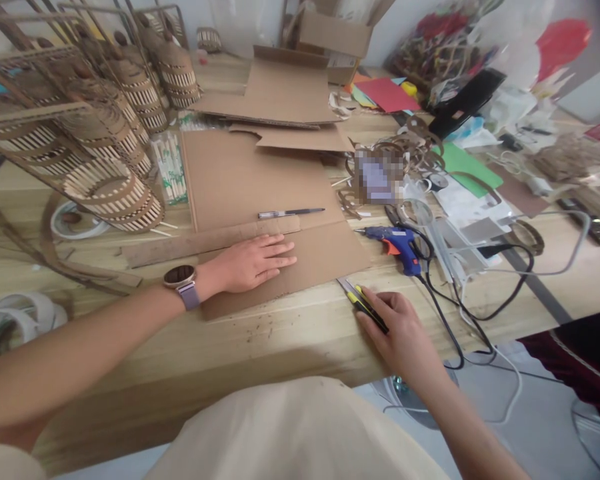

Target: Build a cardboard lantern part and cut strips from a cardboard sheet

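My left hand (255, 262) lies flat, fingers stretched out, on a brown cardboard sheet (325, 250) near the table's front edge. Its fingertips rest close to a cardboard strip (205, 241) that lies across the sheet. A pen (293, 213) is just beyond that strip. In my right hand (397, 330) is a yellow and black utility knife (365, 307), its blade out and pointing at the sheet's front right corner. Right of the sheet, a blue hot glue gun (393, 245) with an orange trigger lies on its side.
Several bamboo-slat and cardboard lantern-like crafts (115, 193) crowd the left side, near rolls of white tape (20, 323). More cardboard pieces (285, 87) are stacked at the back. Black cables (443, 320) trail over the front edge at right. Paper scraps and curled strips (415, 147) clutter the right.
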### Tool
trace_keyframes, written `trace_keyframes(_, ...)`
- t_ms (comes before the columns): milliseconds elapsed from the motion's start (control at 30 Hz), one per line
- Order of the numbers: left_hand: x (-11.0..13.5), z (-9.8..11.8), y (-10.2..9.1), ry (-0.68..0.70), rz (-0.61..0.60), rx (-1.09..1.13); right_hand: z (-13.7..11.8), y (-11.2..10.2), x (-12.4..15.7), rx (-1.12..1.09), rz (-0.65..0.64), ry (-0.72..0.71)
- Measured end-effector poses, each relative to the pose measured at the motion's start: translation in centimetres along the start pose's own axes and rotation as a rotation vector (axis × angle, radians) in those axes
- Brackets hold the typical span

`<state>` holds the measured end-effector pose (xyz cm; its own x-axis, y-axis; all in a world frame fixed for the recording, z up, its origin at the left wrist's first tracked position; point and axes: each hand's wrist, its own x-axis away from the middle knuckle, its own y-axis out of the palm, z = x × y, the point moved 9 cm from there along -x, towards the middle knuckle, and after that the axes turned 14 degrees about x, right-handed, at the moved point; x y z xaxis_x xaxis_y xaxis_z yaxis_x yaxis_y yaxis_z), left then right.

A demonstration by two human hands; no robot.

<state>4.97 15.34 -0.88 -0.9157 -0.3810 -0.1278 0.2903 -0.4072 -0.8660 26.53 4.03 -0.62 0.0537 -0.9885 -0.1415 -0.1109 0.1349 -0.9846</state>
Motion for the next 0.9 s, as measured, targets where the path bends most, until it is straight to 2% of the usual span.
trace_keyframes(900, 0.1, -0.1, 0.0, 0.001, 0.030, -0.007, -3.6, 0.4, 0.6, -0.017, 0.045, -0.018)
